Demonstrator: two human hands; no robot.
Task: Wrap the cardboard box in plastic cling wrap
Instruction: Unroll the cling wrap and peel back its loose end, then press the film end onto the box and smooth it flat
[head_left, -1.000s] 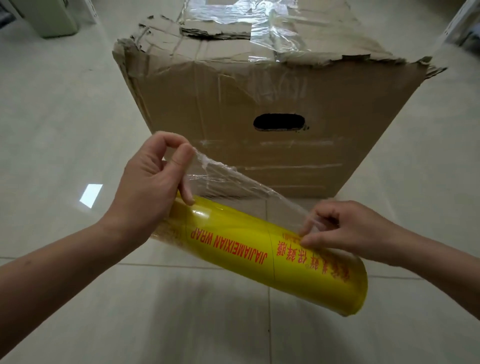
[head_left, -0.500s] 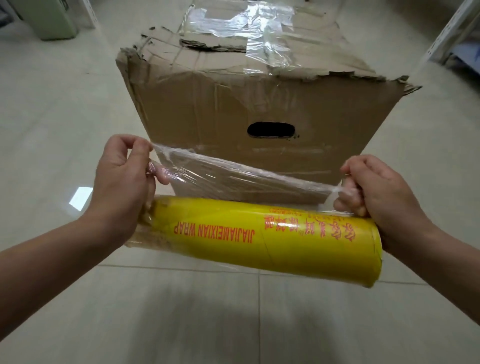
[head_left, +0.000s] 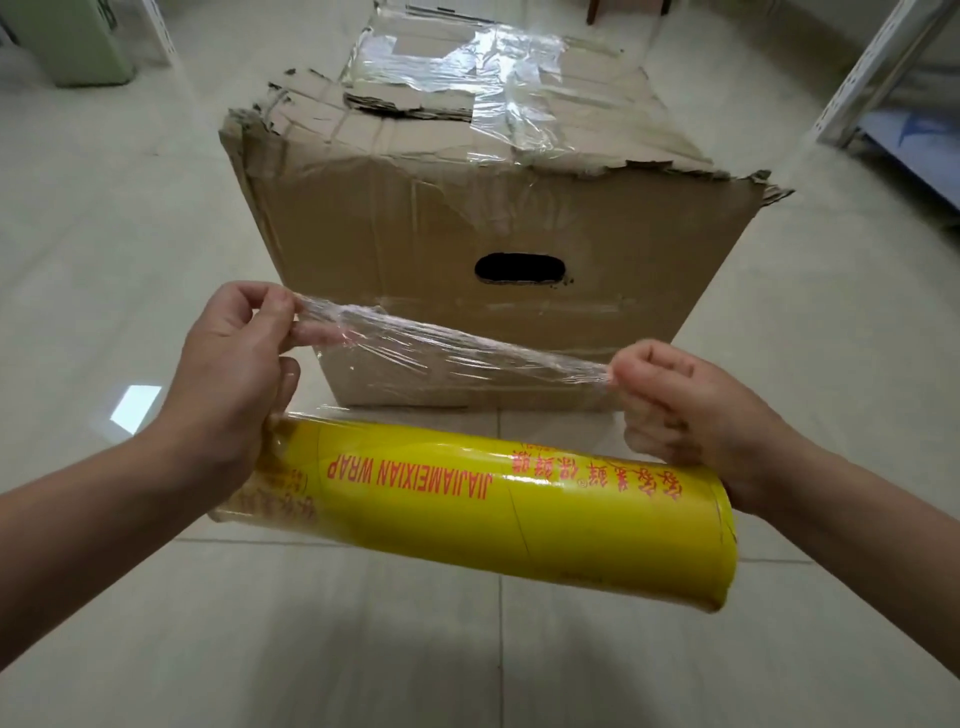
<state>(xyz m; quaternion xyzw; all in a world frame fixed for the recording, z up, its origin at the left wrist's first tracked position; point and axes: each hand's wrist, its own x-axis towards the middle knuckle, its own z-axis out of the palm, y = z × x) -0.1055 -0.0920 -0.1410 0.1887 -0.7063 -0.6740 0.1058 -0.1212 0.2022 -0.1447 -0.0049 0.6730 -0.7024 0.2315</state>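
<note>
Our left hand (head_left: 228, 374) and right hand (head_left: 685, 410), each grip pinching the cling film (head_left: 447, 348), hold it taut above the yellow roll (head_left: 519, 512), before the cardboard box (head_left: 441, 228).

Battered brown cardboard box (head_left: 467, 234) stands upright on the tiled floor (head_left: 130, 260), torn top patched with clear plastic (head_left: 467, 67), oval handle hole in its near face; just in front, a yellow cling wrap roll (head_left: 519, 514) with red lettering lies crosswise, right end lower; a bunched film strip (head_left: 452, 348) stretches above it, pinched by left hand (head_left: 234, 364) and right hand (head_left: 685, 405).
</note>
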